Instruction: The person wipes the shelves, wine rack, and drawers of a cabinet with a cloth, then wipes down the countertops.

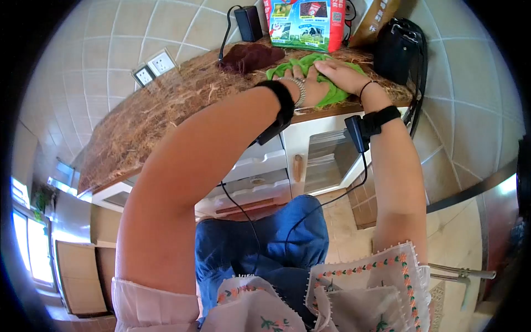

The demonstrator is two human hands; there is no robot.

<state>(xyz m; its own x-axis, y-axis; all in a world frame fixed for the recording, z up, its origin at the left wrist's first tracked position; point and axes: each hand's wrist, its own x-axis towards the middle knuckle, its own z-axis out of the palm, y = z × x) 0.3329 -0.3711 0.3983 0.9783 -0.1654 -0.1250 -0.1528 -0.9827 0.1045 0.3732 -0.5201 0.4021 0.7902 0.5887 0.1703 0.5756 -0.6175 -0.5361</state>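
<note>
L hand (310, 88) spread flat, palm down, on green cloth (333, 98) nr front edge of brown bench (166, 108); R hand (345, 77) just beside, also on cloth, can't tell if gripping. Maroon cloth (251, 58) to L, colourful pkg (307, 25) behind, blk bag (395, 52) to R.

Stretches left to right as a mottled brown countertop (166, 105). Carries a crumpled maroon cloth (249, 58), with a green cloth (337, 95) to its right at the near edge. Holds a black box (248, 23), a colourful printed bag (310, 33) and a brown package (381, 17) along the far side, a black handbag (397, 54) at right.
</note>
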